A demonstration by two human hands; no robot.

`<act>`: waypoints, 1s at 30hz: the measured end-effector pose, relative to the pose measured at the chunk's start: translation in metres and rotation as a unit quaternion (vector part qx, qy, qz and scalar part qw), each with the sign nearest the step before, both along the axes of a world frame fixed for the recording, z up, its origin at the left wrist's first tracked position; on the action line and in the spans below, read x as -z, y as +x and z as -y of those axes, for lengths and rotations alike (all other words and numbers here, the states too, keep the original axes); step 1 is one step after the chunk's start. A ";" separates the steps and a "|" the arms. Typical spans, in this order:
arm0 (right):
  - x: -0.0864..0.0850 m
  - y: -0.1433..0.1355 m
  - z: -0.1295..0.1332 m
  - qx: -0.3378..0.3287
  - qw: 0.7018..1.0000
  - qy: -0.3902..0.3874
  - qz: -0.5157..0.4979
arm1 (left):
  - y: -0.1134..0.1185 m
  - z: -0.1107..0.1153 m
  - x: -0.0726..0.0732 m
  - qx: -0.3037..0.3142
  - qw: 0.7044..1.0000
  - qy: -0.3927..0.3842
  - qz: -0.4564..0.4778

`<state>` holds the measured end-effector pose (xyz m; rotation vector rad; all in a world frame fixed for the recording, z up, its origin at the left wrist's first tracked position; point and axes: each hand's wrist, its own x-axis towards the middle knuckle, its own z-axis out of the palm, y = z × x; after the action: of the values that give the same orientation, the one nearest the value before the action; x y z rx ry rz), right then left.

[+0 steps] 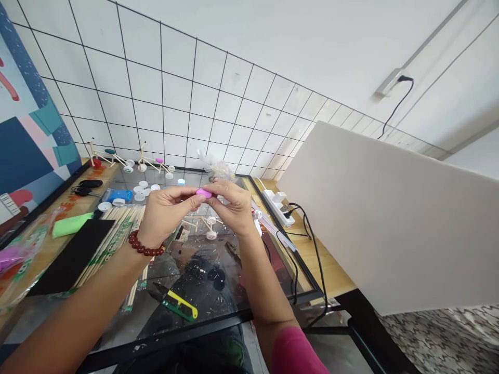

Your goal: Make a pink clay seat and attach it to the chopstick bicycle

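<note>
A small pink piece (203, 193) of soft-looking material is pinched between my two hands above the glass tabletop. My left hand (166, 210), with a dark red bead bracelet at its wrist, holds the piece from the left with thumb and fingers. From the right, my right hand (234, 205) grips it the same way. Beneath the hands lies a frame of thin wooden sticks (198, 222) with white wheels (211, 235), partly hidden by my fingers.
Yellow-green cutters (181, 305) lie near the front edge. Bundled sticks (111, 244), a black sheet (74, 254) and a green roll (72, 225) are at left. Stick models (142, 167) stand behind. A power strip (278, 208) with cables and a large white board (382, 218) are at right.
</note>
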<state>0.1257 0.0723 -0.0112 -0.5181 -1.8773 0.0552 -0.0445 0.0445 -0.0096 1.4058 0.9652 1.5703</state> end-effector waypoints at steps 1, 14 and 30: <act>0.000 0.000 0.000 0.001 1.000 -0.001 0.002 | 0.000 0.000 0.001 -0.001 1.000 0.003 -0.003; -0.007 0.008 0.007 -0.051 0.997 -0.045 -0.023 | -0.001 0.001 -0.005 0.200 0.953 -0.151 0.172; -0.011 0.013 0.010 -0.077 0.993 -0.085 0.011 | -0.005 -0.002 -0.006 0.254 0.927 -0.207 0.184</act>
<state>0.1384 0.0627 -0.0006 -0.4887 -1.9426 0.3146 -0.0497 0.0464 -0.0038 0.9198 0.5928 1.1008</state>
